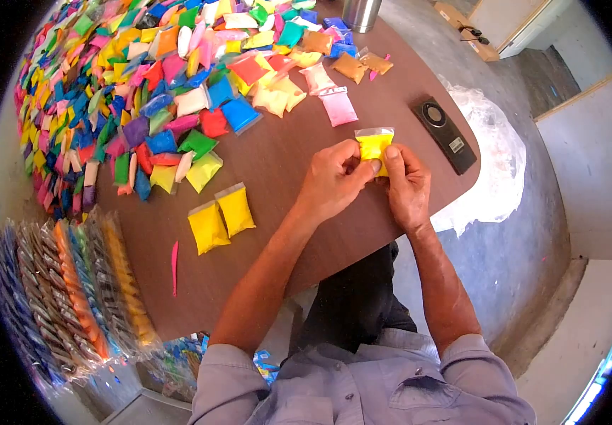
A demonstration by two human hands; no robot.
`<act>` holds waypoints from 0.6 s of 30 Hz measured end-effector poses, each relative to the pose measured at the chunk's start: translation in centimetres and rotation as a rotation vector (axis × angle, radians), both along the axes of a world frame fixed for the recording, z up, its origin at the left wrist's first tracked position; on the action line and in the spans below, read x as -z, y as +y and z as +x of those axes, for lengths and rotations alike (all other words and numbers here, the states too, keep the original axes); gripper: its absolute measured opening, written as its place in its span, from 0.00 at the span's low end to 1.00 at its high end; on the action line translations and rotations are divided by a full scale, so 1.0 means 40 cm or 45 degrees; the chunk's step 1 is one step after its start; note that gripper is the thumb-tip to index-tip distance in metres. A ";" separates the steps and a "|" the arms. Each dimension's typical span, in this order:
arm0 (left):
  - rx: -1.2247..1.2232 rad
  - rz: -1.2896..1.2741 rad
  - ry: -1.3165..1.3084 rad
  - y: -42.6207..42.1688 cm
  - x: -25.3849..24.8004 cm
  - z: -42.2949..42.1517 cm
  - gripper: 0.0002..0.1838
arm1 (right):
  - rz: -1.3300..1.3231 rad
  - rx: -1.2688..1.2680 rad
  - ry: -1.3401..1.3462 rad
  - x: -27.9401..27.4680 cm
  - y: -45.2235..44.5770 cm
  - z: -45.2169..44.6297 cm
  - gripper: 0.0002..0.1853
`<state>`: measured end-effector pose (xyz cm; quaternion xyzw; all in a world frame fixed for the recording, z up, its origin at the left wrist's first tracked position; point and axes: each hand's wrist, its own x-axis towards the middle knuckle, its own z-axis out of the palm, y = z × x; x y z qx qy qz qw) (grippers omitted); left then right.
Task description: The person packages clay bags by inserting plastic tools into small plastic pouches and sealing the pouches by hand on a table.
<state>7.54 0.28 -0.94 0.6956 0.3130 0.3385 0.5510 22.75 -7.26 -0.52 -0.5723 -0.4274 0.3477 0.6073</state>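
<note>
Near the table's right part, a small bright yellow packet [374, 144] with a clear top strip is held upright between both hands. My left hand [335, 178] pinches its lower left side, fingers curled. My right hand [408, 185] grips its right edge with the thumb on the front. Two more yellow packets lie side by side on the brown table: one [208, 228] at the left, the other [236, 210] partly beside it. A pink packet [339, 107] lies just beyond my hands.
A large heap of colourful packets [157, 92] covers the table's far left. Bundled plastic-wrapped strips [79, 290] lie at the near left, with a pink stick [175, 269] beside them. A black scale [444, 134] sits at right. A metal cup [361, 14] stands at the far edge.
</note>
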 end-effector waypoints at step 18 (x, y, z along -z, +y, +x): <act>-0.041 -0.008 -0.086 0.013 0.013 -0.002 0.10 | -0.094 0.000 0.006 -0.016 -0.002 -0.004 0.16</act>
